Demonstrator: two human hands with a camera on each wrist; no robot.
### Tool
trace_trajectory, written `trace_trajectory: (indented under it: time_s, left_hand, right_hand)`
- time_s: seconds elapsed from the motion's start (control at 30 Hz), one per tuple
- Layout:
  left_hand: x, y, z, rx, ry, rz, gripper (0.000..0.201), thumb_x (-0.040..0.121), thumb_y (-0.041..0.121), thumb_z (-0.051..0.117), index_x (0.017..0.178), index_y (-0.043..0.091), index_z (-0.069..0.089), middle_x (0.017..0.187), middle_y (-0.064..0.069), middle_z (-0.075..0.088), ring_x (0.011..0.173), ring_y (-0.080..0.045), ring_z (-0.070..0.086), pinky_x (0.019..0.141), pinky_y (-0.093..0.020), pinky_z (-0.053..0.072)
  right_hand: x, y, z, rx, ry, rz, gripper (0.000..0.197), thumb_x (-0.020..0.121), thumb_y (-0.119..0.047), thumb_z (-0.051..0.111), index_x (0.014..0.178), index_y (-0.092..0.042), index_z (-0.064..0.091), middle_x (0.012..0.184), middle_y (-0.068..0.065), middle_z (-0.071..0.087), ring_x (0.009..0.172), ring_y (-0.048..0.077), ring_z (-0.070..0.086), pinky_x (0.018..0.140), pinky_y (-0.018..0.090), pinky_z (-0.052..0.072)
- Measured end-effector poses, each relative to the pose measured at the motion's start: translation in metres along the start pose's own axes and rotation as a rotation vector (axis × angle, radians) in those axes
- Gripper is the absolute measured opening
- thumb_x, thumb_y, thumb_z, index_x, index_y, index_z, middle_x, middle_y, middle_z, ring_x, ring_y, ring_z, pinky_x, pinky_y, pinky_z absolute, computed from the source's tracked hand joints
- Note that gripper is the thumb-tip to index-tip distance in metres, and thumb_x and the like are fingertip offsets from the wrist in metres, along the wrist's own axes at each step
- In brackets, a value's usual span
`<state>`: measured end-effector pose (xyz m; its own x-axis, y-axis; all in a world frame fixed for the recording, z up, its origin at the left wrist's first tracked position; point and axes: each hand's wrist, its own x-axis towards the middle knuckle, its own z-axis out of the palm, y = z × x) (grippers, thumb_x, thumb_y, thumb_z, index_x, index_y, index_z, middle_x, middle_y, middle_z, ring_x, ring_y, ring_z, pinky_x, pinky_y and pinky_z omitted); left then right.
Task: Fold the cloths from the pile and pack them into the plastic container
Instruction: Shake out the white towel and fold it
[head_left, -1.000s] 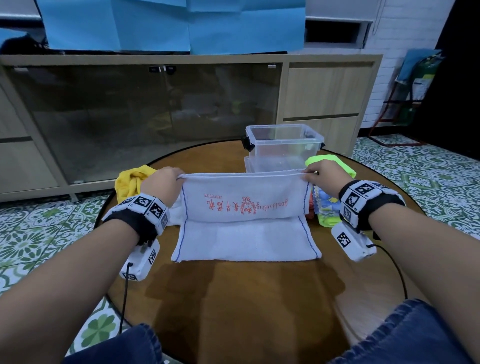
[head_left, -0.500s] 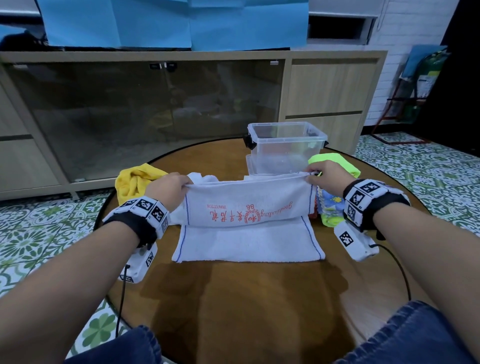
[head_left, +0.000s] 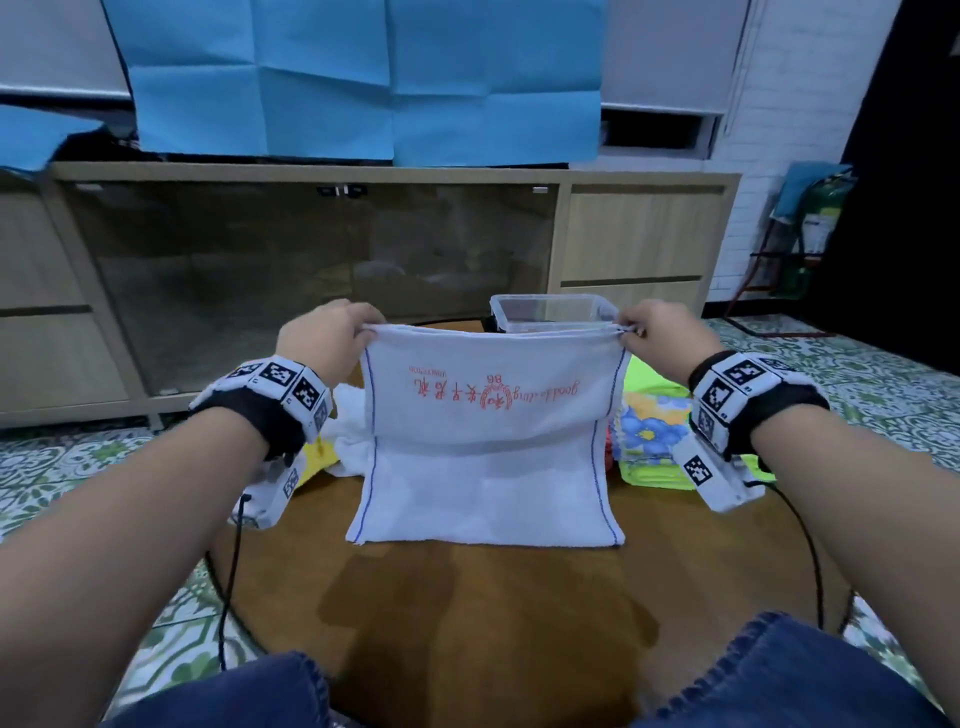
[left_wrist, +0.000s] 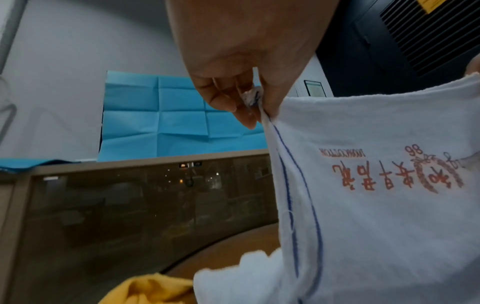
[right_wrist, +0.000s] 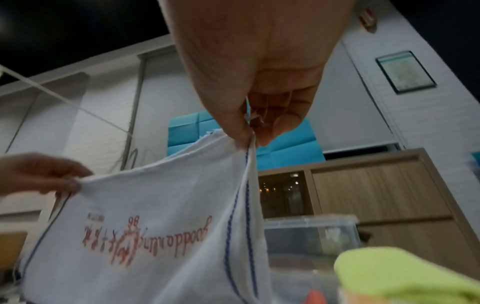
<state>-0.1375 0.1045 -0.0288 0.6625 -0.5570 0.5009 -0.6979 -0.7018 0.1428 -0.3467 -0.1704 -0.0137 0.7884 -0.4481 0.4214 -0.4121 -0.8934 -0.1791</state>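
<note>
From the head view, the white towel (head_left: 488, 447) hangs between both hands above the round tabletop (head_left: 483, 613), its lower edge just resting on the wood. The left hand (head_left: 324, 340) pinches the top left corner and the right hand (head_left: 662, 335) pinches the top right one, both closed on doubled layers, so a first fold looks made. The clear plastic container (head_left: 550, 313) stands just behind the towel, with the rest of the pile either side: a yellow cloth (head_left: 314, 457) to the left, a flowered cloth (head_left: 644, 426) and a green cloth (head_left: 649, 371) to the right. To fold well, I'd keep the top edge taut and level, and lay it down so the blue side stripes line up.

The left wrist view shows thumb and fingers (left_wrist: 228, 96) curled tight on the bunched corner, the stripe running straight down from the pinch. The grip looks firm; the layers should stay matched there.

The right wrist view shows the same pinch, fingertips (right_wrist: 283, 125) clamped on the corner. The top edge sags a little towards the other hand, so a slight pull apart would flatten it before the next fold.
</note>
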Motion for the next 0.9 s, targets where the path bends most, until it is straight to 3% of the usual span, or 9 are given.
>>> trace_trajectory:
  time_s: [0.2, 0.27, 0.33, 0.43, 0.53, 0.63, 0.8, 0.9]
  left_hand:
    - [0.008, 0.02, -0.068, -0.08, 0.28, 0.018, 0.026, 0.096, 0.023, 0.044, 0.114, 0.016, 0.062, 0.112, -0.01, 0.057, 0.103, -0.03, 0.055, 0.075, -0.035, 0.04]
    - [0.009, 0.027, -0.087, -0.146, 0.363, 0.002, 0.026, 0.096, 0.022, 0.045, 0.112, 0.015, 0.063, 0.114, -0.012, 0.057, 0.105, -0.032, 0.055, 0.08, -0.038, 0.043]
    - [0.009, 0.035, -0.101, -0.108, 0.332, -0.011, 0.026, 0.095, 0.022, 0.045, 0.112, 0.016, 0.064, 0.114, -0.012, 0.06, 0.104, -0.032, 0.056, 0.081, -0.038, 0.043]
    - [0.007, 0.043, -0.117, -0.054, 0.373, -0.031, 0.027, 0.096, 0.021, 0.046, 0.115, 0.016, 0.063, 0.116, -0.015, 0.06, 0.108, -0.036, 0.054, 0.085, -0.042, 0.044]
    - [0.008, 0.047, -0.127, -0.016, 0.341, -0.037, 0.028, 0.094, 0.018, 0.047, 0.116, 0.016, 0.064, 0.118, -0.016, 0.06, 0.11, -0.037, 0.053, 0.087, -0.043, 0.044]
    - [0.007, 0.051, -0.131, -0.004, 0.364, -0.041, 0.027, 0.094, 0.022, 0.048, 0.115, 0.018, 0.065, 0.115, -0.015, 0.061, 0.109, -0.037, 0.054, 0.083, -0.042, 0.044]
    - [0.008, 0.052, -0.137, -0.077, 0.421, -0.011, 0.027, 0.094, 0.021, 0.044, 0.114, 0.017, 0.062, 0.118, -0.014, 0.058, 0.11, -0.036, 0.052, 0.085, -0.042, 0.042]
    - [0.004, 0.054, -0.139, -0.103, 0.442, 0.017, 0.03, 0.097, 0.023, 0.038, 0.12, 0.015, 0.055, 0.122, -0.016, 0.053, 0.111, -0.036, 0.05, 0.088, -0.044, 0.04]
  right_hand:
    - [-0.001, -0.015, -0.072, 0.017, 0.291, 0.015, 0.024, 0.096, -0.016, 0.044, 0.1, 0.0, 0.06, 0.105, 0.021, 0.055, 0.097, 0.036, 0.053, 0.072, 0.034, 0.036]
    - [-0.001, -0.019, -0.093, 0.008, 0.278, 0.02, 0.024, 0.096, -0.017, 0.045, 0.104, -0.001, 0.062, 0.108, 0.02, 0.057, 0.099, 0.035, 0.054, 0.075, 0.035, 0.04]
    - [-0.003, -0.022, -0.108, -0.048, 0.244, 0.032, 0.024, 0.094, -0.017, 0.046, 0.103, -0.003, 0.063, 0.107, 0.021, 0.061, 0.097, 0.035, 0.057, 0.077, 0.036, 0.044]
    - [-0.01, -0.026, -0.124, -0.078, 0.396, 0.055, 0.025, 0.096, -0.017, 0.041, 0.105, -0.005, 0.06, 0.11, 0.023, 0.058, 0.098, 0.039, 0.056, 0.076, 0.04, 0.044]
    - [-0.013, -0.026, -0.128, -0.154, 0.301, 0.069, 0.024, 0.094, -0.015, 0.043, 0.107, -0.006, 0.062, 0.107, 0.022, 0.06, 0.096, 0.039, 0.058, 0.074, 0.039, 0.045]
    - [-0.019, -0.025, -0.131, -0.155, 0.319, 0.092, 0.022, 0.093, -0.013, 0.043, 0.102, -0.006, 0.062, 0.102, 0.022, 0.061, 0.093, 0.037, 0.058, 0.069, 0.034, 0.04]
    - [-0.025, -0.022, -0.136, -0.081, 0.371, 0.052, 0.028, 0.095, -0.014, 0.041, 0.119, -0.013, 0.055, 0.118, 0.018, 0.057, 0.106, 0.037, 0.053, 0.082, 0.041, 0.043]
    - [-0.026, -0.021, -0.141, -0.061, 0.387, 0.022, 0.03, 0.095, -0.017, 0.039, 0.12, -0.017, 0.056, 0.118, 0.016, 0.059, 0.105, 0.037, 0.054, 0.083, 0.042, 0.044]
